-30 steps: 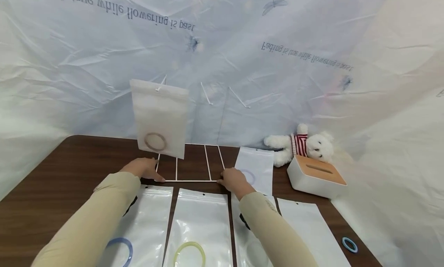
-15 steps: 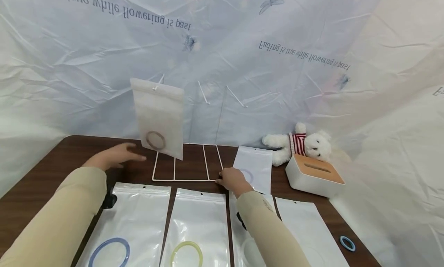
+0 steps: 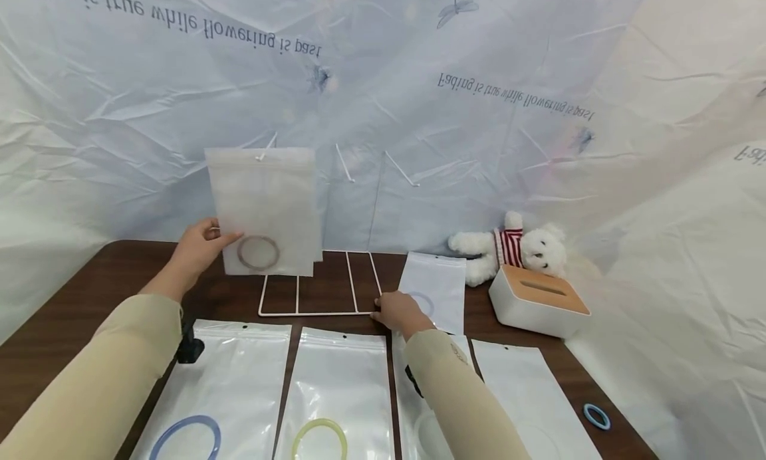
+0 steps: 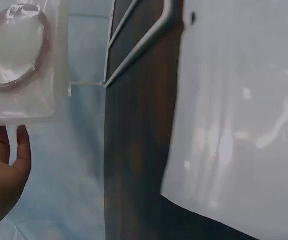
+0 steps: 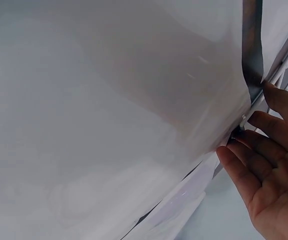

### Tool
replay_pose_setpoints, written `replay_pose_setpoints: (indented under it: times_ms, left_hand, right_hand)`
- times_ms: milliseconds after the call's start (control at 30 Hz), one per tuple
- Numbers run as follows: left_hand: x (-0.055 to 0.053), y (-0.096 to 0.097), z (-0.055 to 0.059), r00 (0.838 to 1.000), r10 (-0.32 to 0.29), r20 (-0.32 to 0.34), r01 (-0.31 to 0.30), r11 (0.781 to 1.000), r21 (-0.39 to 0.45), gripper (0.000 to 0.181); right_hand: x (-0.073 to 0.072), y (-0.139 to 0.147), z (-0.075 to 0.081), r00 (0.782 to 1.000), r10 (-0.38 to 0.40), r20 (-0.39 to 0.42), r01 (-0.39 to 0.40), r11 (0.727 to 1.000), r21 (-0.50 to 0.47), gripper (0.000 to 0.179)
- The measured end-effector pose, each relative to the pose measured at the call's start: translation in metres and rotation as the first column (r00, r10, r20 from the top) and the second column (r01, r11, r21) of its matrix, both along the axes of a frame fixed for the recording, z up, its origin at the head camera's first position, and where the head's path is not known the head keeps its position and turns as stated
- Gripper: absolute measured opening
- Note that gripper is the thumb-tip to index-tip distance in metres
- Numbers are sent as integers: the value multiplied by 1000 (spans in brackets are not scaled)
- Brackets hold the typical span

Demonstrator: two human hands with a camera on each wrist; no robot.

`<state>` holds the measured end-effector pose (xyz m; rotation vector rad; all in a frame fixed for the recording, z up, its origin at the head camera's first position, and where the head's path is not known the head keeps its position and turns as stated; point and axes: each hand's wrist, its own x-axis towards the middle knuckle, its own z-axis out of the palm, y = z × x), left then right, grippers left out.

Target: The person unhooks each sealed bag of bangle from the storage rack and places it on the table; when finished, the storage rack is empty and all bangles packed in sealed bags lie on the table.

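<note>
A white wire rack (image 3: 332, 313) stands on the table, its lower frame flat and its hooks raised behind. From its left hook hangs a white zip bag (image 3: 269, 194) with a brownish ring (image 3: 258, 252) in its lower part. The edge of another bag shows behind it. My left hand (image 3: 200, 250) holds the hanging bag's left edge, thumb toward the front; some fingertips are hidden in the left wrist view. At the rack's front right corner, my right hand (image 3: 399, 312) grips the wire between thumb and curled fingers.
Several zip bags lie in front, including one with a blue ring (image 3: 190, 427) and one with a yellow ring (image 3: 321, 428). Another bag (image 3: 435, 280) lies right of the rack. Farther right are a tissue box (image 3: 535, 307), a plush bear (image 3: 541, 247) and a loose blue ring (image 3: 596, 417).
My left hand has left the rack's front left corner and moved up to the hanging bag, which has turned to face forward. My right hand stays at the rack's right corner.
</note>
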<state>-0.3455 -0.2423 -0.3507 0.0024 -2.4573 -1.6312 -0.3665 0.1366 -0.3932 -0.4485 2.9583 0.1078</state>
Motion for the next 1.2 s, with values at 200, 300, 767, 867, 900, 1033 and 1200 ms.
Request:
replay_pose_setpoints:
  times_ms: [200, 300, 767, 867, 900, 1033, 1200]
  left_hand:
    - [17, -5, -9, 998, 31, -58, -29, 999, 40, 77]
    - [27, -11, -12, 992, 70, -104, -71, 997, -5, 72]
    - [77, -8, -14, 798, 298, -523, -435, 886, -159, 34]
    - [84, -7, -11, 795, 328, -510, -431, 898, -94, 32]
    - [86, -7, -10, 796, 334, -504, -420, 905, -65, 31]
    - [92, -7, -5, 818, 329, -473, -345, 937, 55, 22]
    - [98, -14, 3, 846, 366, -388, -316, 930, 190, 16]
  right_hand:
    - [-1, 0, 1, 1000, -2, 11, 2, 1000, 7, 43]
    - [-1, 1, 2, 1000, -4, 13, 4, 1000, 13, 44]
    - [0, 3, 2, 1000, -13, 14, 13, 1000, 15, 45]
    - [0, 4, 1, 1000, -12, 6, 12, 1000, 17, 45]
    - [0, 4, 0, 1000, -13, 4, 12, 1000, 16, 45]
    - [0, 5, -2, 1000, -4, -3, 4, 1000, 14, 44]
    - [1, 3, -3, 1000, 9, -3, -9, 1000, 15, 45]
